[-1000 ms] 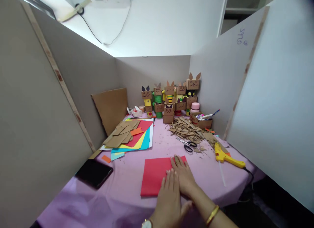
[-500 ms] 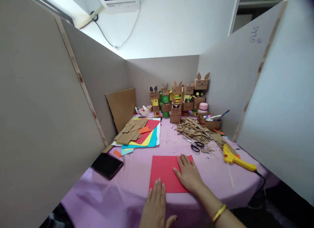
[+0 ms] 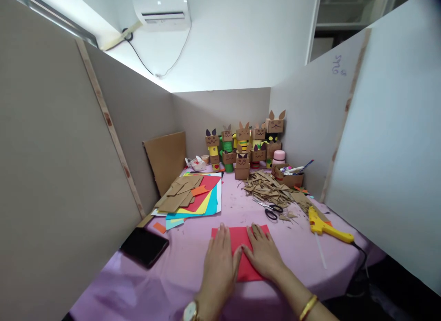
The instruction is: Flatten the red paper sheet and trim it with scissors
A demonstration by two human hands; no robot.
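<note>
Red paper (image 3: 237, 238) lies flat on the purple cloth (image 3: 186, 270), near the table's front edge, directly beneath both hands. Left hand (image 3: 218, 259): palm down over the left side of the paper, fingers straight, side by side and pointing away from the wearer, tips near the far edge. Right hand (image 3: 265, 254): palm down over the right side, fingers slightly spread and angled toward the far left, forearm coming in from the lower right. Neither hand is clamped on anything; both press or rest flat, force not determinable. Thumbs are turned inward toward each other over the middle; whether their tips touch cannot be confirmed. Each hand is nearest its own side, with a bare red strip between them. Outline is close to square, so no long axis can be established. Scissors (image 3: 268, 206) lie beyond the right hand, apart from the paper; the glue gun (image 3: 322, 226) lies farther right.
</note>
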